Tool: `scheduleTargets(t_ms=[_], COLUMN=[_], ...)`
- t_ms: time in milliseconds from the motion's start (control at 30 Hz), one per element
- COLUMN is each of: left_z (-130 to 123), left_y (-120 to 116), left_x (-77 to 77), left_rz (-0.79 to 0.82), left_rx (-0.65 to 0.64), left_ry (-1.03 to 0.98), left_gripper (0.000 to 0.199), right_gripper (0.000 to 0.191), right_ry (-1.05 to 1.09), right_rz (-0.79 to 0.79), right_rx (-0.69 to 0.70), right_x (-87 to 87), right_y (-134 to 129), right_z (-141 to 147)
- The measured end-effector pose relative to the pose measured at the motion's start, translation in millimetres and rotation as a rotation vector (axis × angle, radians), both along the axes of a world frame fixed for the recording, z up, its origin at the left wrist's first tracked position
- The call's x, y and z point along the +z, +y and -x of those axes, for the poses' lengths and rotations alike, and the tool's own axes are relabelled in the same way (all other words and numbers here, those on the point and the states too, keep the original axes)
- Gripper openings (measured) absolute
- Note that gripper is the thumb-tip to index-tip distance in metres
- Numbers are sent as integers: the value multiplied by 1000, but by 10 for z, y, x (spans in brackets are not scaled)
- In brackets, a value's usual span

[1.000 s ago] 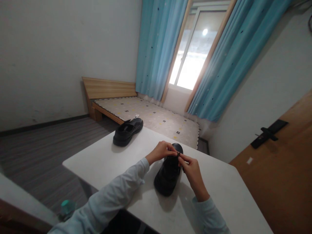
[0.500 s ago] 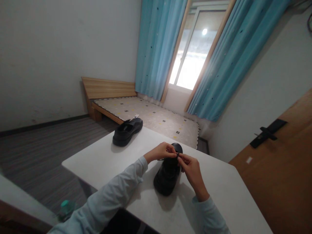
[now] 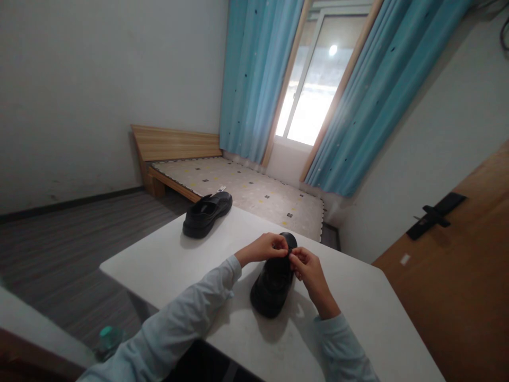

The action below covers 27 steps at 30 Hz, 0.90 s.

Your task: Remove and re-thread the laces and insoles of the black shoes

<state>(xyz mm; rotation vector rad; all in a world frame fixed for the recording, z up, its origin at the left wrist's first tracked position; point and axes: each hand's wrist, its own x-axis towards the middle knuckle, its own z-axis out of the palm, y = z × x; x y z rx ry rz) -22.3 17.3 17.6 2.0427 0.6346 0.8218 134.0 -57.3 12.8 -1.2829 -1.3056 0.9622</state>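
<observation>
A black shoe (image 3: 270, 289) stands on the white table in front of me, its heel toward me and its toe pointing away. My left hand (image 3: 268, 248) comes over it from the left, thumb and fingertips pinched on a dark shoelace above the shoe's front. From the right, my right hand (image 3: 308, 266) pinches the lace too, its fingertips almost meeting those of the left. The lace is thin and partly hidden by the fingers. A second black shoe (image 3: 207, 215) rests near the table's far left edge, apart from both hands.
The white table (image 3: 358, 313) has its left corner over the grey wooden floor. Behind it stands a bed (image 3: 254, 185) with a bare patterned mattress. A door (image 3: 469, 265) is at the right. A bottle with a green cap (image 3: 106, 333) sits low at the left.
The right hand has shifted slightly up and left, with its fingers curled more. A lace end that stuck out left below the left hand no longer shows. Both shoes stay in place.
</observation>
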Motion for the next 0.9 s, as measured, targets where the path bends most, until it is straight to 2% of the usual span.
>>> scheduleTargets(t_ms=[233,367,533,800,900], left_z=[16,34,77,122,125], left_y=[-5,22,81,108,103], left_x=[9,-3,-24,-1,-7], left_rz=[113,109,126,68,-15], left_rx=[40,82,40,-4,-6], left_ry=[47,66,105,223,225], left_gripper=[12,12,15,15,24], right_gripper=[24,21,17,14,20], right_ry=[77,87,99,44,-35], right_rz=[102,147,191,203,184], right_rx=[69,87,94,157,189], right_x=[-24,-42,-46,-70,-64], right_y=[37,62,76,72,68], right_z=[-110,-171,-237,-280,-273])
